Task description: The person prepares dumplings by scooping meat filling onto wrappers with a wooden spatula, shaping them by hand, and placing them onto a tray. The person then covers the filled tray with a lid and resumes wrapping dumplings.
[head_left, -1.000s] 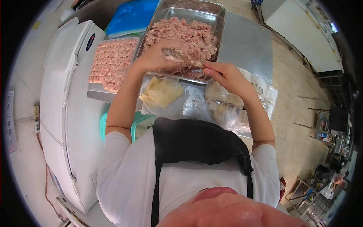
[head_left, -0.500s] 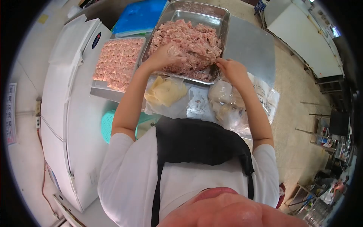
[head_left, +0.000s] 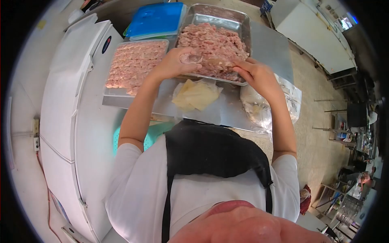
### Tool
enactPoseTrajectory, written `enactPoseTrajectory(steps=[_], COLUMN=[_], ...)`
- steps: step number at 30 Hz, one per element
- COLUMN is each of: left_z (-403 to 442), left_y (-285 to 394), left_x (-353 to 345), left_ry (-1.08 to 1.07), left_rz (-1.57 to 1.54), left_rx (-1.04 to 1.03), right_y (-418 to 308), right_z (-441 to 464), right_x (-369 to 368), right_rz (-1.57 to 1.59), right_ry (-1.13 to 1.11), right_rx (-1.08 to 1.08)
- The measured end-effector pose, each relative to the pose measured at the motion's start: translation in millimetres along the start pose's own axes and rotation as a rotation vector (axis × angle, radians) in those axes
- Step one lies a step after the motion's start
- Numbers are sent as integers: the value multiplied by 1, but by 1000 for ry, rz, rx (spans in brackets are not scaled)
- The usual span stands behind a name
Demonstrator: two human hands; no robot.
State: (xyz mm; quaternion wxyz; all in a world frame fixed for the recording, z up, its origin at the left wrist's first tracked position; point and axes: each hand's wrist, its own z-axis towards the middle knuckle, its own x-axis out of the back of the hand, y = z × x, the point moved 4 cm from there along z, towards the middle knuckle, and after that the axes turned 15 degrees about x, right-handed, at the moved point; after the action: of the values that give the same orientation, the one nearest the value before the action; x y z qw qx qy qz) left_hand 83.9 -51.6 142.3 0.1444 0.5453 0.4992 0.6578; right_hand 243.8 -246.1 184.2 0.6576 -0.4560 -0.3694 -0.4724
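My left hand point(head_left: 178, 64) is curled round a small, round, translucent thing point(head_left: 190, 59) at the left front of a metal tray point(head_left: 248, 38) of minced meat point(head_left: 212, 38). Over the tray's right front, my right hand point(head_left: 256, 73) pinches the end of a thin flat tool, whose blade blurs into the meat between the hands. Pale yellow thin sheets point(head_left: 196, 95) lie on plastic in front of the tray. Rows of small meat-filled pieces point(head_left: 135, 65) fill a shallow tray to the left.
A blue lid point(head_left: 156, 19) sits behind the filled pieces. Clear plastic bags point(head_left: 259, 106) lie at the right front of the metal table point(head_left: 272, 50). A white freezer point(head_left: 95, 121) stands at left, with a teal stool point(head_left: 152, 135) below the table edge.
The view has shifted, so the table items appear further right. The flat tool has moved from my left hand down to the meat. Both hands remain over the tray, slightly further apart.
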Motion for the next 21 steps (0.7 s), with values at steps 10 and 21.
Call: enactPoseTrajectory(steps=[10, 21], left_z=[-75, -136], left_y=[-64, -171], left_x=[77, 153], left_ry=[237, 236], left_rz=[-5, -55], left_rx=[-70, 144], right_y=[-108, -119], right_z=[54, 53], right_x=[-16, -111], right_rz=[242, 396], right_ry=[103, 95], right_rx=[57, -63])
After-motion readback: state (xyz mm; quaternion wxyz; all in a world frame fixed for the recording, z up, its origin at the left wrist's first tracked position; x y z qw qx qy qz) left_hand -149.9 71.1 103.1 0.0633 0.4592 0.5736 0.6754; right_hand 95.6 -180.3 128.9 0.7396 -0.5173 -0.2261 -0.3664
